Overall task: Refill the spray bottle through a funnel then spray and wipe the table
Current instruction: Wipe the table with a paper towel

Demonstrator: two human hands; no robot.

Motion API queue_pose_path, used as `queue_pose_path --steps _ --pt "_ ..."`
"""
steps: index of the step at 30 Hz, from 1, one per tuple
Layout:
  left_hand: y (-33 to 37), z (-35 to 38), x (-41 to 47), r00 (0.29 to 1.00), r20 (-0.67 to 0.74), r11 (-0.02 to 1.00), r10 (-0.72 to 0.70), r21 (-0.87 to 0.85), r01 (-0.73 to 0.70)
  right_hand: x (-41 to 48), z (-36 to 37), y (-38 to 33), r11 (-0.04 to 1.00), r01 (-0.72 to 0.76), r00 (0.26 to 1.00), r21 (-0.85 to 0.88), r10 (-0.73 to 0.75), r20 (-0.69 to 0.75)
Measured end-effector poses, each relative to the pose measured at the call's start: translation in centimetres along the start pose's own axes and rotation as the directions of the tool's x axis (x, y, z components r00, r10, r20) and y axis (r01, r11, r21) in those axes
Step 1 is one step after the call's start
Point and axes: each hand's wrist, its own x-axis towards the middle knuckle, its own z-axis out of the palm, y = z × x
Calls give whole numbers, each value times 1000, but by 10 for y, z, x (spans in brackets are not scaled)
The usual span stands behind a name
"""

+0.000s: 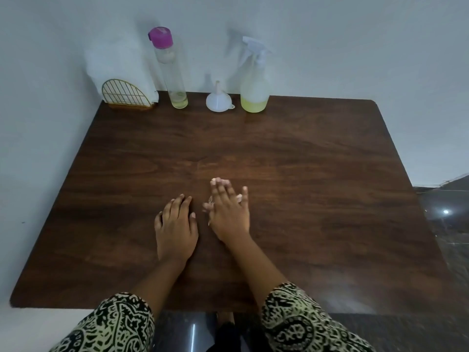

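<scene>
On the dark, grained wooden table (304,148), a crumpled white wad (220,180), probably tissue, is pressed under the flat, straight-fingered right hand (229,214); at its nine o'clock the left hand (176,226) is laid empty.

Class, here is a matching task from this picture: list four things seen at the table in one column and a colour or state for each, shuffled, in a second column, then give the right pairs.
Column A
1. tall bottle
2. funnel
3. spray bottle
4. right hand

Column B
a. pressed flat on a white tissue
b. white trigger head
c. purple cap
d. wide end down, spout up

Pairs: 1-c, 2-d, 3-b, 4-a
</scene>
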Motion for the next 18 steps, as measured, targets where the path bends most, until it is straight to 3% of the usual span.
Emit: queue_pose_path --steps 5,8,10,12,14,18 --pt "-1 1 -1 1000 9 1000 -14 -17 15 -26 -17 92 971 -237 970 27 238 -49" --pt "-1 2 -1 1000 9 1000 -18 -15 18 -36 -25 116 945 -203 975 257 219 -36" --pt "-1 2 -1 1000 8 1000 -14 -17 14 -41 -27 116 878 -255 940 405 323 -107" --pt "0 3 -1 1000 1 1000 -15 -20 15 -38 -24 99 837 -311 912 449 396 -105" --pt "0 4 -1 1000 -2 1000 -12 -17 12 -31 -16 64 866 -265 945 425 321 -65" --pt "-2 4 -1 1000 -22 1000 0 -19 0 -34 3 -14 957 -8 1000 291 1 25"
